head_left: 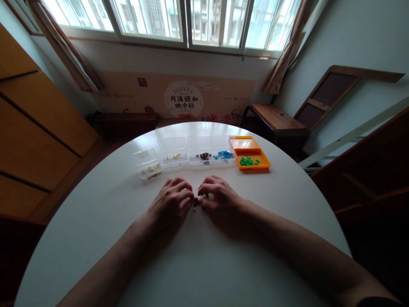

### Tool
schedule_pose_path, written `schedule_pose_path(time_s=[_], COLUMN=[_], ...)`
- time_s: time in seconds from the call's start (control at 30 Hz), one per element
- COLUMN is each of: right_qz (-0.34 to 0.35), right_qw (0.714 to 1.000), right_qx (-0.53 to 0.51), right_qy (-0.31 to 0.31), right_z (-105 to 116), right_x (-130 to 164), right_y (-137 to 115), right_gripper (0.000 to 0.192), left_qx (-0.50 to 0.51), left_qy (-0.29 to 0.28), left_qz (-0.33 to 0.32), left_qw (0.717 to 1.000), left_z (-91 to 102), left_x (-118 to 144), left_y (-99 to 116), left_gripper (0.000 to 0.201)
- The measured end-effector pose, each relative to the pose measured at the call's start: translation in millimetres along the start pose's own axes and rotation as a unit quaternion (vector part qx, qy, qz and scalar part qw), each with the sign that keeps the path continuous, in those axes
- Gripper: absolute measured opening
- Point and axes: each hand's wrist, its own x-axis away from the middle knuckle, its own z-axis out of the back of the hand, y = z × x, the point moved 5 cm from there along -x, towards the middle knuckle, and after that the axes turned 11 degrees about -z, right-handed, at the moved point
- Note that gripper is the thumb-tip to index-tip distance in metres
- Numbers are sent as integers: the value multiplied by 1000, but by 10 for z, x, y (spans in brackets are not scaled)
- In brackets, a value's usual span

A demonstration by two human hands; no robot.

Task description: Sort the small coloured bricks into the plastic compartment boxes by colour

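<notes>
My left hand (pixel 172 200) and my right hand (pixel 219 196) rest side by side on the round white table (pixel 204 260), fingers curled. Their fingertips meet around a small dark piece (pixel 196 200), largely hidden between them. Beyond the hands stands a row of small open boxes: a clear box with pale pieces (pixel 147 164), a clear box with yellow pieces (pixel 174 152), a clear box with dark brown pieces (pixel 201 151), a clear box with blue pieces (pixel 223 150) and an orange box with green pieces (pixel 251 154).
A wooden cabinet (pixel 35 128) stands at the left. Under the window leans a printed cardboard panel (pixel 179 100). A dark wooden bench (pixel 275 121) and leaning wooden frames (pixel 332 94) are at the right, beyond the table's edge.
</notes>
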Motion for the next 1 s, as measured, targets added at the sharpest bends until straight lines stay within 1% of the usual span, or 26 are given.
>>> schedule_pose_path(time_s=[0.17, 0.3, 0.4, 0.53, 0.67, 0.83, 1.0], right_qz=[-7, 1, 12, 19, 25, 33, 10], right_qw=[1000, 1000, 999, 997, 996, 996, 997], right_qx=[-2, -4, 3, 30, 45, 47, 49], right_qy=[13, 28, 47, 71, 76, 64, 63], right_z=[-10, -16, -11, -3, 8, 0, -26], right_x=[-4, -6, -4, -3, -7, -10, -11], right_y=[10, 13, 10, 11, -1, -18, 32], right_gripper=[8, 12, 10, 2, 7, 14, 10], left_qx=[1, 3, 13, 20, 17, 0, 5], left_qy=[3, 46, 69, 65, 60, 67, 59], left_qz=[1, 15, 22, 21, 25, 21, 35], left_qw=[1000, 999, 997, 997, 998, 998, 998], left_z=[-20, -46, -75, -106, -107, -81, -66], left_x=[4, 30, 32, 10, -4, -21, -15], left_y=[-29, -89, -105, -87, -83, -63, -49], left_gripper=[16, 13, 10, 8, 9, 14, 18])
